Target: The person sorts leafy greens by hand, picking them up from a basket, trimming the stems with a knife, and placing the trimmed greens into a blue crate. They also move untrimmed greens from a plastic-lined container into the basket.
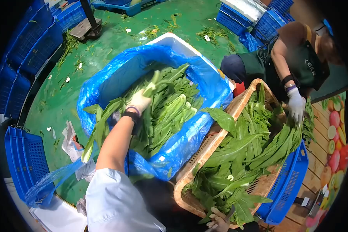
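Note:
My left hand (140, 101), in a white glove, is closed around a bunch of long-leaf lettuce (154, 83), pale stems pointing away from me. It is over a white foam box (171, 37) lined with a blue plastic bag (89, 92). More leafy greens (174, 112) lie layered inside. My right hand (219, 221), also gloved, is at the bottom edge of the view with its fingers curled. A thin dark piece shows beside it, which I cannot make out. That hand is at the near end of a tan basket (189, 170) heaped with loose greens (236, 158).
A co-worker's gloved hand (296, 105) touches the greens at the basket's far end. Under the basket is a blue crate (284, 189). Stacked blue crates (38, 50) line the left. A platform scale (85, 31) and leaf scraps are on the green floor (116, 42).

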Demonstrator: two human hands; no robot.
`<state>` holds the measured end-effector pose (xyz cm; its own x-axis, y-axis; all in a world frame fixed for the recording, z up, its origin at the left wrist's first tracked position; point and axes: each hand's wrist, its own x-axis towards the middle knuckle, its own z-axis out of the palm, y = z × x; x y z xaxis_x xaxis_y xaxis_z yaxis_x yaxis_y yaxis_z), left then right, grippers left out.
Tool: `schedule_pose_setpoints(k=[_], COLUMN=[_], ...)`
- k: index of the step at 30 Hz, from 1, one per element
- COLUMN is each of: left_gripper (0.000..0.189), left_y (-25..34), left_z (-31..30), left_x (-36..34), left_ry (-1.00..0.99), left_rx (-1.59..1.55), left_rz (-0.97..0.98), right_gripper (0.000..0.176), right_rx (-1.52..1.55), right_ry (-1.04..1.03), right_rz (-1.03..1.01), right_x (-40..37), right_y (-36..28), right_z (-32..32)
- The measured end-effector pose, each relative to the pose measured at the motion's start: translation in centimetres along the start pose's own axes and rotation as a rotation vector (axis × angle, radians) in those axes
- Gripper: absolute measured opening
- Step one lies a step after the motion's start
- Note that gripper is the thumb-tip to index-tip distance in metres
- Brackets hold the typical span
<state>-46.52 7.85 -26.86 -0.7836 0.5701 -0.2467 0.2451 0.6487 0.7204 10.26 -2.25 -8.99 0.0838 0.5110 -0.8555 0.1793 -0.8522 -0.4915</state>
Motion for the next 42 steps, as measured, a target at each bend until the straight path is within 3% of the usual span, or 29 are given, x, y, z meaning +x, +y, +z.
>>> schedule_pose_setpoints(k=[2,3,4,5,6,7,9,10,11,12,13,15,17,19,20,21,22,23,25,27,28,31,33,37,38,41,42], left_gripper=[0.04,0.036,0.035,0.035,0.037,0.035,0.037,0.04,0.037,0.038,0.064,0.099,0.114,0.067,0.033,0.029,0.029,0.032,0.038,0.045,0.045,0.075,0.066,0.059,0.057,0.055,0.056], left_y=[3.6,3.2,7.8,16.4,22.8,24.1,28.2,29.9,31.8,32.9,33.6,31.2,29.2,27.0,23.9,21.9,18.7,13.4,5.9,3.9,3.8,4.9,5.1,-1.0,4.3,5.6,2.7], left_z=[2.2,5.8,6.0,0.5,-4.8,-2.4,-1.2,1.8,0.6,2.0,5.4,8.3,4.6,0.1,2.4,2.0,2.8,7.6,15.0,19.0,19.6,19.4,18.1,19.5,13.6,8.8,9.5], left_x=[0.3,1.4,-1.0,-7.3,-11.5,-12.9,-15.9,-16.5,-18.6,-19.8,-21.3,-23.5,-17.3,-12.6,-10.1,-7.5,-4.7,-1.5,3.1,3.1,2.7,1.1,1.1,4.5,0.1,-3.4,-2.6], left_ry=[-0.103,0.034,0.08,-0.116,-0.476,-0.429,-0.592,-0.602,-0.818,-0.772,-0.644,-0.317,-0.894,-0.873,-0.617,-0.413,-0.357,-0.108,-0.106,-0.103,-0.108,-0.159,-0.196,-0.229,-0.201,-0.05,-0.013], left_rx=[-0.339,-0.072,-0.268,-0.483,-0.484,-0.815,-1.037,-1.101,-1.186,-1.054,-1.127,-0.356,-0.302,-0.288,-0.48,-0.317,-0.253,-0.046,0.202,0.193,0.191,0.353,0.341,0.282,0.23,-0.152,-0.277], left_rz=[0.093,0.628,0.81,0.568,0.274,0.339,0.409,0.565,0.386,0.5,0.735,0.964,1.067,0.703,0.55,0.449,0.424,0.563,0.448,0.24,0.245,-0.296,-0.239,0.071,-0.022,0.174,0.265], right_gripper=[0.025,0.025,0.026,0.027,0.027,0.027,0.028,0.028,0.029,0.029,0.03,0.031,0.035,0.037,0.038,0.039,0.039,0.039,0.04,0.038,0.037,0.034,0.033,0.03,0.029,0.025,0.022], right_rx=[0.042,0.037,0.061,0.085,0.075,0.069,0.053,0.036,0.021,0.017,-0.001,-0.018,0.007,-0.014,0.089,0.189,-0.008,-0.004,0.037,0.031,0.049,0.057,0.057,0.148,0.155,0.114,0.111], right_ry=[0.002,0.005,-0.014,-0.036,-0.04,-0.042,-0.053,-0.056,-0.06,-0.062,-0.056,-0.038,-0.071,-0.052,-0.048,-0.043,-0.048,-0.044,-0.044,-0.096,-0.109,-0.073,-0.024,-0.059,-0.063,-0.063,-0.026], right_rz=[0.059,0.061,0.105,0.147,0.147,0.138,0.128,0.096,0.064,0.067,0.032,-0.008,-0.011,-0.013,0.013,0.039,0.008,0.009,0.024,0.022,0.003,-0.038,-0.057,-0.073,-0.091,-0.109,-0.117], right_x=[-0.5,-0.3,0.1,0.3,0.0,-0.6,-0.7,-0.3,-0.1,-0.4,-0.8,-0.7,0.3,-0.6,-0.6,-0.8,-1.1,-1.3,-1.2,-0.5,-0.5,-0.4,-0.7,-0.8,-0.8,-1.6,-1.4], right_y=[-0.9,-0.9,-0.9,-0.9,-1.2,-1.6,-1.6,-1.1,-0.8,-1.0,-1.0,-0.9,0.1,-1.0,-1.1,-1.4,-2.0,-2.4,-2.7,-2.0,-1.8,-1.5,-1.5,-1.5,-1.5,-1.7,-1.0], right_z=[0.7,0.6,0.3,0.3,0.7,1.2,1.3,0.7,0.5,0.9,0.9,0.4,-0.9,0.5,0.7,1.0,1.2,1.3,1.6,0.3,0.3,0.5,0.5,0.9,0.7,0.5,0.3])
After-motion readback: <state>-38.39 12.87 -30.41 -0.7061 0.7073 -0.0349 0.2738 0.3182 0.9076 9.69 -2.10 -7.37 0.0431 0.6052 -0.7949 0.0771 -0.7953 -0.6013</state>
